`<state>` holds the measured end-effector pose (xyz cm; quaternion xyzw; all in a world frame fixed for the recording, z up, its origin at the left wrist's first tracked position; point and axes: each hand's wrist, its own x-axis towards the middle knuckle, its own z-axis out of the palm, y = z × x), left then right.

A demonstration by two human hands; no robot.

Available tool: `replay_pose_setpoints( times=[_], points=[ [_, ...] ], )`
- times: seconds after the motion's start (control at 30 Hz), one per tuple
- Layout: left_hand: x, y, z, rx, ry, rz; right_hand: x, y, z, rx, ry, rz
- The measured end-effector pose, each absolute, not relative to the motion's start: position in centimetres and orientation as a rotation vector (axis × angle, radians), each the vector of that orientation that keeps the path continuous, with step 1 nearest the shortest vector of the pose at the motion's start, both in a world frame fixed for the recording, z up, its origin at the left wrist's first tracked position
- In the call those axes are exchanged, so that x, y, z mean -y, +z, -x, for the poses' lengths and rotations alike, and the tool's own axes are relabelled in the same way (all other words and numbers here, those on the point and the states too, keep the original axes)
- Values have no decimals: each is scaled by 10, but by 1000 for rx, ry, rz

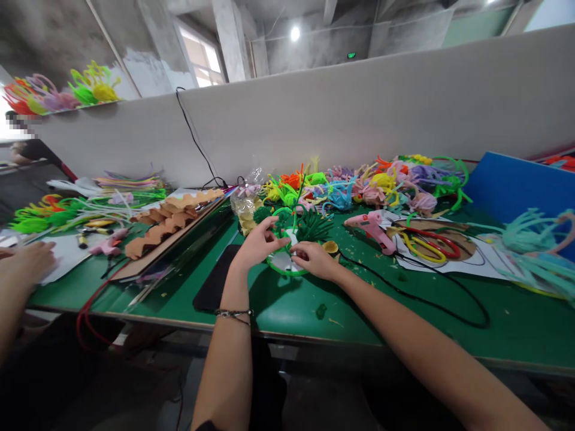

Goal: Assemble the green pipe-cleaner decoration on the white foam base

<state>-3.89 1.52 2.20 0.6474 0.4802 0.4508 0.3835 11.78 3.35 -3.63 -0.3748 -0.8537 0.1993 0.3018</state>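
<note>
Both my hands meet over a green pipe-cleaner piece with a white round centre (284, 262) on the green table (359, 305). My left hand (258, 242) pinches the piece from the left, fingers curled, a bracelet on its wrist. My right hand (314, 258) pinches it from the right. Green fuzzy stems (309, 224) rise just behind the piece.
A pink glue gun (372, 227) with a black cord (426, 299) lies to the right, near red and yellow scissors (426, 242). Colourful pipe-cleaner shapes (359, 185) pile along the grey partition. Brown foam cutouts (171, 218) lie left. Another person's hand (27, 260) rests far left.
</note>
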Motion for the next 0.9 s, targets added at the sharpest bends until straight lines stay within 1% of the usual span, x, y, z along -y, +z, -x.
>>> replay_pose_setpoints(
  times=[0.2,0.57,0.9],
  points=[
    [-17,22,37,-1206,1232,-1653,-33,-33,-118,2263,543,1011],
    [-17,21,36,-1255,1135,-1770,-33,-35,-119,2207,528,1022],
    [-11,26,33,-1233,956,-1810,-33,-35,-120,2087,640,979]
  ],
)
